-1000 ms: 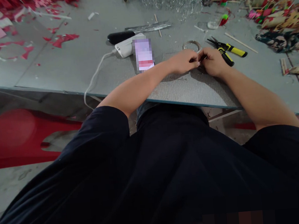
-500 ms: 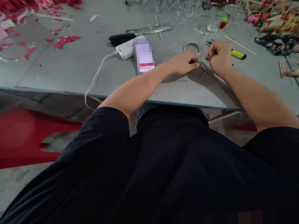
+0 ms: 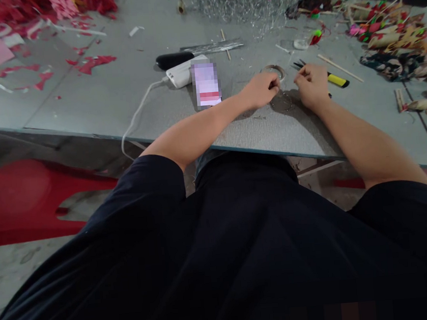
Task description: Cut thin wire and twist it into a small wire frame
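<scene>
My left hand [image 3: 263,90] is closed in a pinch over the front part of the table. From its fingertips hangs a thin, wire-like loop [image 3: 289,105], faint against the grey surface. Just to the right, my right hand [image 3: 313,86] is also pinched, its fingertips facing the left hand across a small gap. Whatever it holds is too small to make out. Behind my left fingers lies a roll of tape [image 3: 280,69]. A yellow and black cutter [image 3: 337,79] lies partly hidden by my right hand, with dark pointed tips [image 3: 298,65] showing beyond the knuckles.
Left of my hands lies a phone [image 3: 206,84] against a white power bank [image 3: 180,75] with a cable. Behind them is a black-handled knife [image 3: 174,60]. Tangled silver wire [image 3: 245,4], colourful craft pieces [image 3: 385,38] and red scraps [image 3: 95,64] surround the work area. A red chair [image 3: 20,200] stands left.
Both hands stay pinched, and the gap between them is slightly wider. My left hand has shifted a little left. The thin loop hangs somewhat lower and more to the left.
</scene>
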Demonstrator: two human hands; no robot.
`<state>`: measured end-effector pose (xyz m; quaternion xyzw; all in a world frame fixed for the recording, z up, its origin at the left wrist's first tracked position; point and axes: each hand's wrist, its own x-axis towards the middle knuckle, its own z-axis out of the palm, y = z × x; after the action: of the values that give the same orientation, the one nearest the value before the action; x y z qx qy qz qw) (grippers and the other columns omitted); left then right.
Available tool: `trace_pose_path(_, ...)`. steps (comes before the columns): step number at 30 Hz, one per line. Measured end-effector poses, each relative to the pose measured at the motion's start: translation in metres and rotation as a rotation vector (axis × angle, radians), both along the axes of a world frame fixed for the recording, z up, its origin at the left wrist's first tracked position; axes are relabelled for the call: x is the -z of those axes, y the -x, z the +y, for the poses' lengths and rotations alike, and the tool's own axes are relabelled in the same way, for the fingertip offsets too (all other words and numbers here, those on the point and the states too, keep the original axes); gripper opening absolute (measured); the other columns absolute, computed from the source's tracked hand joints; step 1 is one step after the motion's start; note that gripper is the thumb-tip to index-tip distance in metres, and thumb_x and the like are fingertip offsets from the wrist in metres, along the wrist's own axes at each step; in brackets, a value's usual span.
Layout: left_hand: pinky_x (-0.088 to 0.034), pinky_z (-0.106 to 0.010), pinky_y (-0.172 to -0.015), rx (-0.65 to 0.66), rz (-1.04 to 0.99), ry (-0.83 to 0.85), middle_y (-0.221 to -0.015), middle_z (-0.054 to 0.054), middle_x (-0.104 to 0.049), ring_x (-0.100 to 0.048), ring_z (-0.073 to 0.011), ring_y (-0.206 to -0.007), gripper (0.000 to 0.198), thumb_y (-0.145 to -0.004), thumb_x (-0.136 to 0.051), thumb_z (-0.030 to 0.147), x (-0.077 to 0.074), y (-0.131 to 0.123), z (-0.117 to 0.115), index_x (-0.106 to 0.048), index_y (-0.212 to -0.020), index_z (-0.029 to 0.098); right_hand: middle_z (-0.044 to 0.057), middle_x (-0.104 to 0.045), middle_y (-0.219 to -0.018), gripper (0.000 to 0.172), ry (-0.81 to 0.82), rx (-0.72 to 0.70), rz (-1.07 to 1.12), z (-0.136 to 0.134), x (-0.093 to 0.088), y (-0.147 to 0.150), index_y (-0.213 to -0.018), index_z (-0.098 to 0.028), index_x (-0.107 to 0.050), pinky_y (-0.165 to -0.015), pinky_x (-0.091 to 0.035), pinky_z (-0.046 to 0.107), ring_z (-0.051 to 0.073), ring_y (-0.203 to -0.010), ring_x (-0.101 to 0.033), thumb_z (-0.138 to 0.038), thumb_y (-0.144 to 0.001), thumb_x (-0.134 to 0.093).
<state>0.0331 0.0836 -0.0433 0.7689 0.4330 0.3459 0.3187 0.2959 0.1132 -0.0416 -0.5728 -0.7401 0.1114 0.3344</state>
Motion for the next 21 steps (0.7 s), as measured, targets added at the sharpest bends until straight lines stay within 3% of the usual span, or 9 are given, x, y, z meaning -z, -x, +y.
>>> trace_pose_path(2, -0.059, -0.053, -0.122, -0.012, 0.024, 0.003, -0.114, -0.012, -0.084, -0.078, -0.0351, -0.122, 0.02, -0.104, -0.08, 0.017, 0.001, 0.0, -0.003, -0.069, -0.093, 0.03, 0.004, -0.081, -0.084, 0.049, 0.011, -0.023, -0.156, -0.007, -0.004, -0.001, -0.081, -0.034, -0.056, -0.098, -0.055, 0.052, 0.028, -0.095, -0.063, -0.046, -0.122, -0.081)
trace_pose_path(7, -0.061, -0.055, -0.123, -0.005, 0.161, -0.061, -0.125, -0.014, -0.084, -0.08, -0.0378, -0.13, 0.02, -0.1, -0.096, 0.031, -0.001, -0.002, -0.017, -0.076, -0.103, 0.029, 0.01, -0.093, -0.117, 0.025, -0.041, -0.051, -0.27, -0.012, -0.01, -0.003, -0.093, -0.029, -0.07, -0.1, -0.056, 0.044, 0.028, -0.106, -0.076, -0.014, -0.113, -0.076)
trace_pose_path(12, -0.061, -0.058, -0.128, 0.009, 0.232, -0.085, -0.135, -0.015, -0.081, -0.08, -0.0403, -0.142, 0.008, -0.107, -0.088, 0.036, -0.003, -0.004, -0.024, -0.084, -0.111, 0.03, 0.006, -0.093, -0.113, 0.024, 0.051, -0.16, -0.252, -0.008, -0.016, -0.011, -0.1, -0.027, -0.083, -0.105, -0.057, 0.04, 0.027, -0.108, -0.077, -0.01, -0.112, -0.072)
trace_pose_path(16, -0.062, -0.057, -0.124, 0.02, 0.255, -0.102, -0.138, -0.014, -0.082, -0.08, -0.0388, -0.137, 0.01, -0.107, -0.085, 0.035, 0.005, -0.004, -0.018, -0.085, -0.116, 0.032, 0.006, -0.089, -0.105, 0.028, 0.112, -0.301, -0.228, -0.01, -0.024, -0.016, -0.1, -0.024, -0.089, -0.105, -0.056, 0.042, 0.029, -0.105, -0.075, -0.003, -0.103, -0.071)
trace_pose_path(19, -0.061, -0.054, -0.117, 0.032, 0.18, -0.132, -0.132, -0.014, -0.082, -0.079, -0.0378, -0.127, 0.004, -0.105, -0.083, 0.028, 0.015, -0.005, -0.01, -0.082, -0.107, 0.032, 0.002, -0.085, -0.096, 0.031, 0.154, -0.366, -0.191, -0.011, -0.028, -0.017, -0.095, -0.025, -0.088, -0.101, -0.054, 0.04, 0.026, -0.098, -0.071, 0.0, -0.098, -0.071)
trace_pose_path(21, -0.059, -0.053, -0.115, 0.051, 0.111, -0.143, -0.125, -0.014, -0.081, -0.078, -0.0375, -0.122, 0.009, -0.105, -0.081, 0.025, 0.019, -0.005, -0.005, -0.079, -0.098, 0.031, -0.001, -0.082, -0.089, 0.033, 0.172, -0.327, -0.134, -0.011, -0.028, -0.016, -0.093, -0.026, -0.086, -0.096, -0.052, 0.039, 0.023, -0.092, -0.066, 0.002, -0.099, -0.071)
